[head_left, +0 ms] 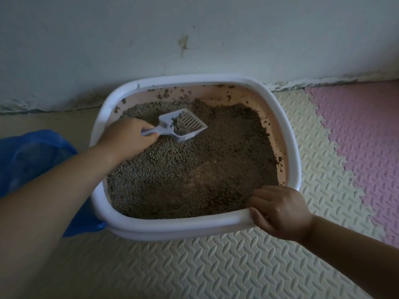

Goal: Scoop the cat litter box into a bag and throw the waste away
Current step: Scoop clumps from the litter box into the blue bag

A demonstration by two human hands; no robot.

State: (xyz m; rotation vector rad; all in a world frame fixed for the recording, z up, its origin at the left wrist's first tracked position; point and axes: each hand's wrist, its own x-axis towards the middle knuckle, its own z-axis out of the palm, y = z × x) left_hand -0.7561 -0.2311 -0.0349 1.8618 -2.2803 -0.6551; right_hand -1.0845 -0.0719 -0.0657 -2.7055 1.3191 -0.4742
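The litter scoop (pixel 182 126), a pale slotted plastic one, sits in the far left part of the litter box (pixel 291 147) with a small grey clump lying on its slats. It looks light and stiff, and the handle is the natural place to take it; the left hand (pixel 127 139) is clenched around that handle. The load itself seems crumbly, so I judge a tilt or a jolt would shed grains through the slots or off the open front edge. The litter (pixel 183 175) is loose gravel-like granules, thin enough near the box's middle that a paler floor shows through, and bits cling to the far inner wall. The box is rigid with a broad rounded white rim, likely heavy when filled; the right hand (pixel 278 212) grips the near right corner of that rim, steadying it. Just left of the box, touching its near left side, lies a blue plastic bag (pixel 32 160), soft and slack, its mouth hard to make out. Behind the box rises a stained wall (pixel 194 35); the box rests on patterned foam floor mats (pixel 216 266). Only the box's left rim stands between scoop and bag
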